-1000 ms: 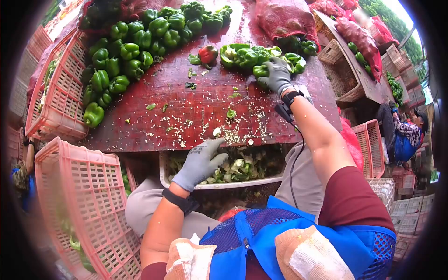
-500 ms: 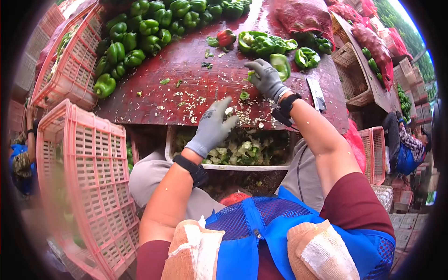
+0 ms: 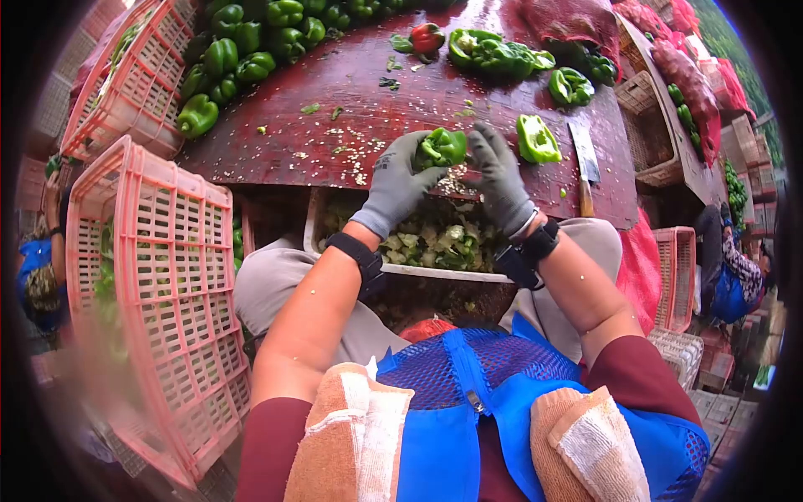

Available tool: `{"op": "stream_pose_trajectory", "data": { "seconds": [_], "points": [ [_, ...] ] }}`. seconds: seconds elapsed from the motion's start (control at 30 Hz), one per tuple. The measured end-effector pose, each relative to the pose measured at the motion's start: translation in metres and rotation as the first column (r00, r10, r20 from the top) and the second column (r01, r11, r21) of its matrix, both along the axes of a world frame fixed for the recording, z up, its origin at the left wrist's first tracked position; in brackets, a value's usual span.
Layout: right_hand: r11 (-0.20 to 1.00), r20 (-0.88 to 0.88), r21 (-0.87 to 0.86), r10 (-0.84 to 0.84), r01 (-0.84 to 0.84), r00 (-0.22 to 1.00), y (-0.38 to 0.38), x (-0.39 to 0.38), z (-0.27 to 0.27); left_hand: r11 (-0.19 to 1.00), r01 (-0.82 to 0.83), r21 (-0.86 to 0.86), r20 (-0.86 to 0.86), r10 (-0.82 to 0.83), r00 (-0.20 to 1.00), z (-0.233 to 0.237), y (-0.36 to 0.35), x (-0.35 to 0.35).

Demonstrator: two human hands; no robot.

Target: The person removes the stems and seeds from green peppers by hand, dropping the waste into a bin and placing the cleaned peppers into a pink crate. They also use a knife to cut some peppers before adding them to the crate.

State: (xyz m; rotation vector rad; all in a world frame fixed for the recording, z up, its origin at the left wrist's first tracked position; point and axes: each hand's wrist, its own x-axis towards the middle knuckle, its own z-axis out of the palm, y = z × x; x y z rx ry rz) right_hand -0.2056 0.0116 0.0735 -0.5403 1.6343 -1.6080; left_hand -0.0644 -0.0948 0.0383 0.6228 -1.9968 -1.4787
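Near the table's front edge, my left hand (image 3: 396, 180) in a grey glove is closed around a green bell pepper (image 3: 442, 148). My right hand (image 3: 502, 174), gloved too, is raised at the pepper's right side with its fingers stretched out. A thin gap seems to part its fingertips from the pepper. To the right, a cut-open green pepper (image 3: 538, 140) lies with its hollow facing up. Beyond it is a knife (image 3: 585, 159), its wooden handle toward me. Pale seeds and green scraps are strewn over the red table (image 3: 276, 142).
Whole green peppers (image 3: 242, 58) are heaped at the far left. Cut peppers (image 3: 493, 54) and a red pepper (image 3: 428, 38) lie at the back. Under the table edge sits a tray of trimmings (image 3: 443, 243). Pink crates (image 3: 167, 309) stand at left; other people (image 3: 736, 276) are at both sides.
My left hand, holding no pepper before, now grips a green one. My right hand has come back toward me and left, away from the cut pepper, which now lies hollow side up.
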Motion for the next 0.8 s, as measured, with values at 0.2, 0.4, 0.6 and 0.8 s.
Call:
{"op": "stream_pose_trajectory", "data": {
  "seconds": [0.2,0.4,0.6,0.8],
  "points": [
    [0.950,0.674,-0.295,0.284,-0.104,0.682,0.005,-0.010,-0.036,0.876,0.048,-0.480,0.069,-0.017,0.997,0.019,0.027,0.001],
    [0.924,0.606,-0.310,0.010,0.224,0.796,-0.001,0.021,-0.007,0.817,-0.045,-0.575,0.028,0.074,0.997,0.032,0.038,0.003],
    [0.908,0.505,-0.293,-0.118,0.298,0.855,-0.017,0.052,0.001,0.974,-0.189,-0.126,-0.194,0.163,0.967,0.014,0.038,0.004],
    [0.908,0.218,-0.411,0.005,0.087,0.976,-0.014,0.074,-0.016,0.819,-0.105,0.564,-0.262,0.298,0.918,0.021,0.033,0.014]
  ]
}}
